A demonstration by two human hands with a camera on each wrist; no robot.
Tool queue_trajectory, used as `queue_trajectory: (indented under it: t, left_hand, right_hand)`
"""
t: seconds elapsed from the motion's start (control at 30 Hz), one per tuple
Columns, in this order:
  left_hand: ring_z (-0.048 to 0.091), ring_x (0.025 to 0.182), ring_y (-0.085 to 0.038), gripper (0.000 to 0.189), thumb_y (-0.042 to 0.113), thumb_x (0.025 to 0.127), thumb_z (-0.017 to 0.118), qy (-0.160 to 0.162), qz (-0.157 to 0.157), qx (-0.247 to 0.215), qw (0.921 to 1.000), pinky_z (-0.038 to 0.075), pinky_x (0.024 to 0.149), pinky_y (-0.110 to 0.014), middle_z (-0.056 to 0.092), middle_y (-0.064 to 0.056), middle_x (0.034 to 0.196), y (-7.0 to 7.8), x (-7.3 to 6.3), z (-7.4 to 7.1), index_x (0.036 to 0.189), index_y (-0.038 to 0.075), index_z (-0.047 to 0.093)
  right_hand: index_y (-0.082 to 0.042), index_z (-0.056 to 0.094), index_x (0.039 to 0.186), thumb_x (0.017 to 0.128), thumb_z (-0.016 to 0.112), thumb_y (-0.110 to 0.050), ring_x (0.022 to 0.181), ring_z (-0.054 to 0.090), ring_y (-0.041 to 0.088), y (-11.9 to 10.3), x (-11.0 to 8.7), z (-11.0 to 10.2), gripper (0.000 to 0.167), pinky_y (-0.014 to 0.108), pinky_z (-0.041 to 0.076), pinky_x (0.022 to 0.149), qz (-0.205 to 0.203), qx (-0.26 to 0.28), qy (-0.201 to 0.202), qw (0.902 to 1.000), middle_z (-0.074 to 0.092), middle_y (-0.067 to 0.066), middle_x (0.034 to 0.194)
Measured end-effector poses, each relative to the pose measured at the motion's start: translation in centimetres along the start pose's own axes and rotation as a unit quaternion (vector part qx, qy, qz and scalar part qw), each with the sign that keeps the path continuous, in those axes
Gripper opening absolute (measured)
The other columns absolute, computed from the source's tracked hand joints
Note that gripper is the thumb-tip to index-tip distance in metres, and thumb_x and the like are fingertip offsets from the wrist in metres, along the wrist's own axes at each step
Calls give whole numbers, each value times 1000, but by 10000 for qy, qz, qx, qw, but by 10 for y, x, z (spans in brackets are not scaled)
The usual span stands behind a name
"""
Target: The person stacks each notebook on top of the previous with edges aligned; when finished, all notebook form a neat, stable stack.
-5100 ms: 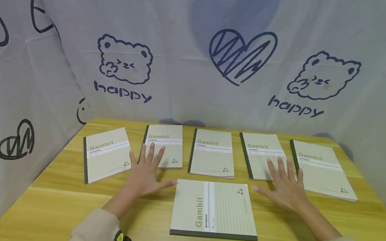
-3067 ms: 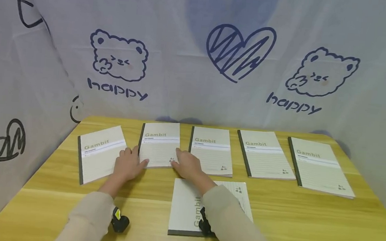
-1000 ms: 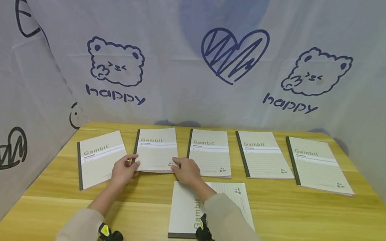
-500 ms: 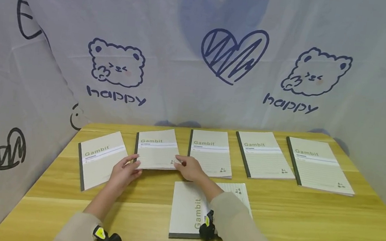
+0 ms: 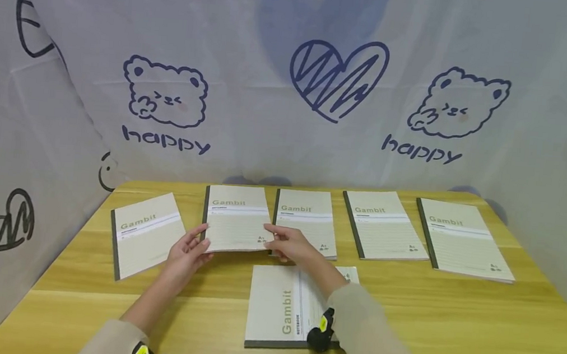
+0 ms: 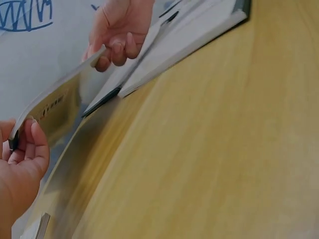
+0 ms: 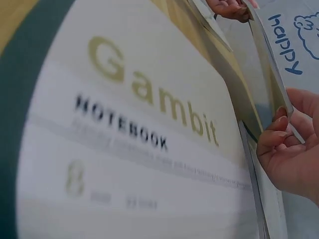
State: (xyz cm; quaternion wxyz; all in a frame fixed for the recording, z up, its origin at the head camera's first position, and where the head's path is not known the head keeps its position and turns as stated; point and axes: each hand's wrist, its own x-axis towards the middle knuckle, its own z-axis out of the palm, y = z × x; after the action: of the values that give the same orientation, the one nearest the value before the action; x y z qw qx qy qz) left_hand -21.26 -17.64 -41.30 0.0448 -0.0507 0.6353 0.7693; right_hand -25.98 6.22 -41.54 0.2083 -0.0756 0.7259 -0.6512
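A cream Gambit notebook (image 5: 236, 218) with a dark spine is raised off the table between both hands. My left hand (image 5: 186, 257) pinches its lower left corner by the spine, thumb on the cover and fingers beneath. At the lower right corner, my right hand (image 5: 299, 247) holds it the same way. The left wrist view shows the notebook's underside (image 6: 62, 109), slightly bowed, with a printed barcode. In the right wrist view, curled fingers (image 7: 274, 137) grip the page edge. Under my right forearm lies a sideways notebook (image 5: 269, 305), partly covered by the sleeve.
More matching notebooks lie along the back of the wooden table (image 5: 452, 327): a tilted one (image 5: 149, 235) at far left, one (image 5: 307, 218) partly overlapped by the held notebook, and two (image 5: 385, 225) (image 5: 465, 238) to the right. A patterned cloth (image 5: 247, 123) hangs behind.
Both hands, earlier spread beside the sideways notebook, have gone to the second notebook from the left. They have gripped its lower corners, lifted it and shifted it slightly right.
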Motion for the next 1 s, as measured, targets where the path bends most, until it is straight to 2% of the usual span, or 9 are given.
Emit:
queue_trajectory:
  t: [0.2,0.33,0.5,0.83,1.0]
  left_hand:
    - [51,75,0,50,1,94,47,-281,197,268,9991,49,77,-18,47,11,81,-5,-1,9,141,7,31]
    - [54,79,-1,52,1,94,47,-387,154,440,9982,50,81,-20,50,10,86,-7,-1,19,142,11,31]
    - [56,78,-1,52,0,93,47,-495,220,607,9967,51,79,-20,51,8,88,-9,2,30,142,9,32]
    - [57,72,-2,50,-3,91,51,-624,402,879,9934,52,72,-20,52,4,85,-14,17,57,139,5,39]
    - [57,72,-3,50,-4,90,52,-647,390,902,9931,52,70,-19,51,0,86,-17,23,69,138,3,40]
  right_hand:
    - [-11,44,139,87,61,-5,51,32,10,-1,-15,-13,55,22,29,48,-128,-204,60,9997,37,-2,77]
    - [-11,43,139,87,61,-5,50,29,10,0,-23,-23,55,22,28,48,-169,-252,97,9995,37,-2,78]
    - [-10,44,139,87,61,-6,51,30,10,2,-31,-34,55,22,29,48,-213,-328,155,9991,38,-2,79]
    - [-11,44,139,87,62,-7,53,30,8,7,-42,-61,55,20,29,48,-150,-434,491,9977,37,-2,82]
    - [-11,43,139,87,62,-8,53,31,9,10,-46,-72,56,20,29,48,-59,-481,596,9970,37,-2,82]
